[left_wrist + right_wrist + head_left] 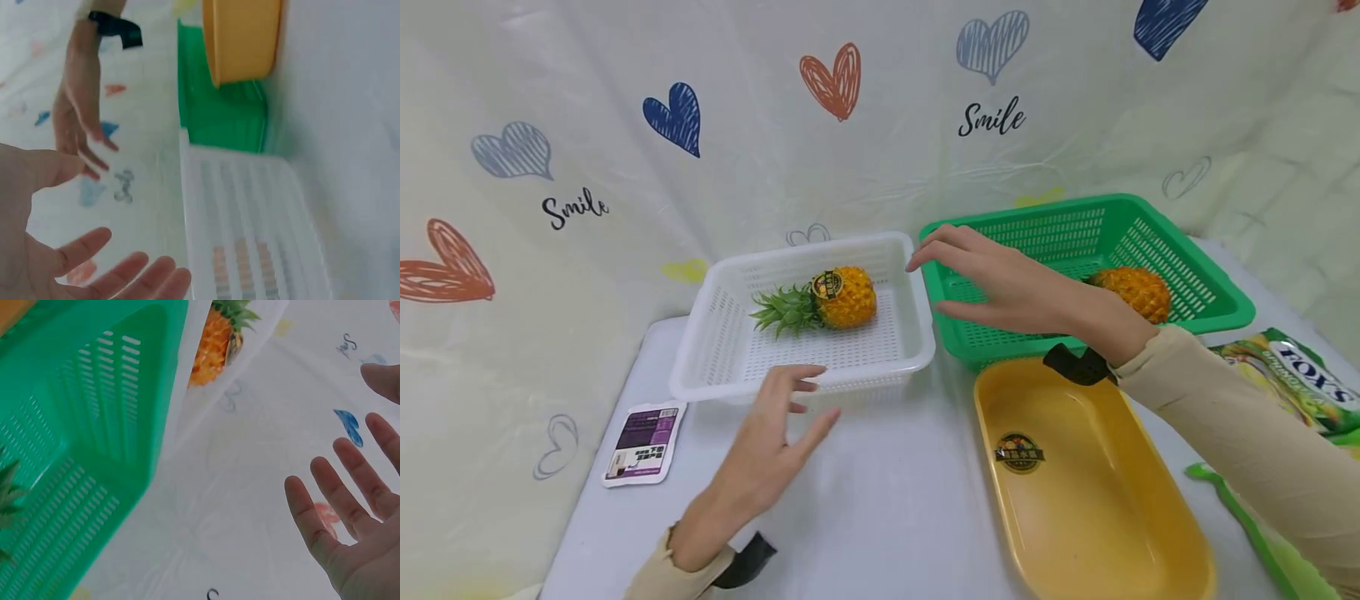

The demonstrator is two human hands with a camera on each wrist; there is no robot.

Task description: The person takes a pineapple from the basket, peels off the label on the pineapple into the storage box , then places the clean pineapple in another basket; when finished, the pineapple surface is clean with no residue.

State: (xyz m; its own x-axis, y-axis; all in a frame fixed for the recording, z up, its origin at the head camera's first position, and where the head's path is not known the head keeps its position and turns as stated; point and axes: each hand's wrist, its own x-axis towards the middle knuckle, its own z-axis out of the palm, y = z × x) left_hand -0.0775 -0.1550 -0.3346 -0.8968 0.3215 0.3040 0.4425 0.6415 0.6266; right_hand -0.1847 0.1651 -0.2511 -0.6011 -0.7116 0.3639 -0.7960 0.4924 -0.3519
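In the head view a pineapple [848,300] with a green crown and a round dark label lies on its side in the white basket [805,377]. My left hand [767,446] hovers at the near rim of that basket, fingers spread and holding nothing. My right hand [992,279] hangs above the left part of the green basket [1195,317], near the white basket's right edge, and is likewise empty with fingers loosely bent. A second pineapple [1131,292] lies in the green basket, its crown mostly hidden behind my right wrist. The right wrist view shows my extended fingers [306,515].
A yellow tray [1082,500] with a label stands in front of the green basket. A purple-and-white packet [642,443] lies at the table's left. A FOX'S candy bag [1292,379] and a green bag [1247,517] lie at the right. A patterned sheet hangs behind.
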